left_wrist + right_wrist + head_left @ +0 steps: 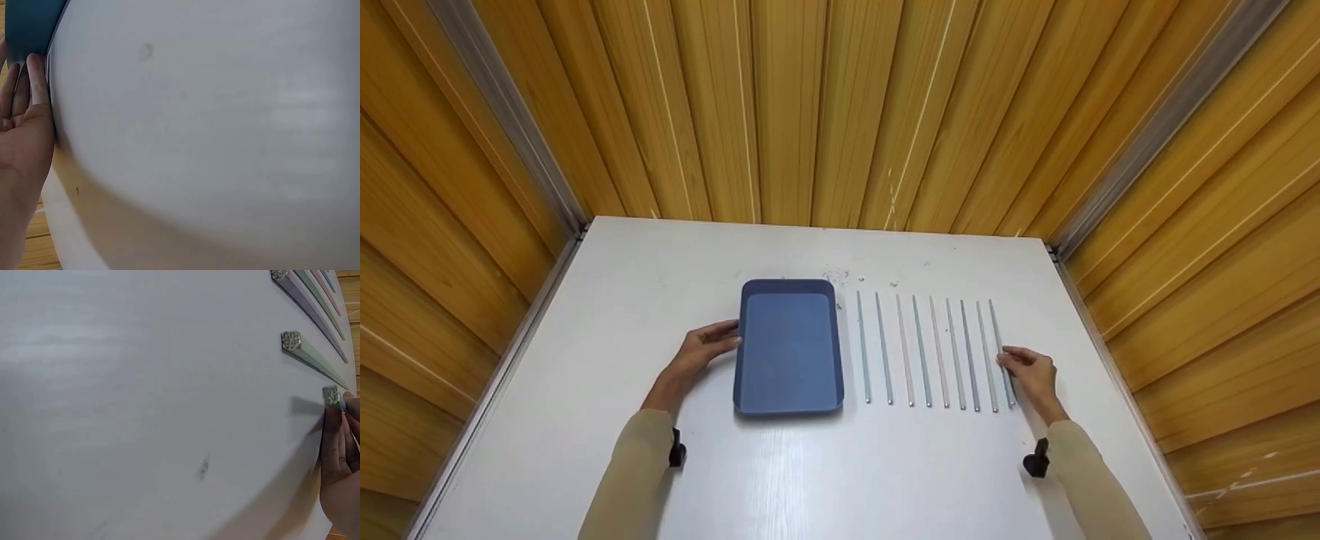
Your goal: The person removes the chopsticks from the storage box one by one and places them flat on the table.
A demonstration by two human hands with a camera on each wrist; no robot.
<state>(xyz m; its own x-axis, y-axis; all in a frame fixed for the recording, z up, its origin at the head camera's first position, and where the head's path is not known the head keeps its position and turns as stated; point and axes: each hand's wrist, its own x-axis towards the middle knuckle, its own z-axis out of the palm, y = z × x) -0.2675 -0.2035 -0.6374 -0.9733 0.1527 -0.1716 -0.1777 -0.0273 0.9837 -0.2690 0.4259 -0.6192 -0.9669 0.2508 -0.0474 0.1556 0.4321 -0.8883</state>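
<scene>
A blue rectangular tray (789, 352) lies on the white table, left of a row of several pastel chopsticks (919, 352). My left hand (701, 351) touches the tray's left wall with fingers nearly straight; the left wrist view shows the fingertips against the tray's side (34, 28). At the right end of the row, my right hand (1033, 373) pinches the last chopstick, a bluish one (995, 324), between thumb and fingers. Up close in the right wrist view, its silvery patterned end (331, 395) shows beside the fingers, and a pale green chopstick (315, 359) lies just beyond it.
The white table (795, 480) has a few small marks near its back edge. Yellow wood-look walls (787, 112) rise behind it and on both sides, with grey metal posts (510, 112) at the corners.
</scene>
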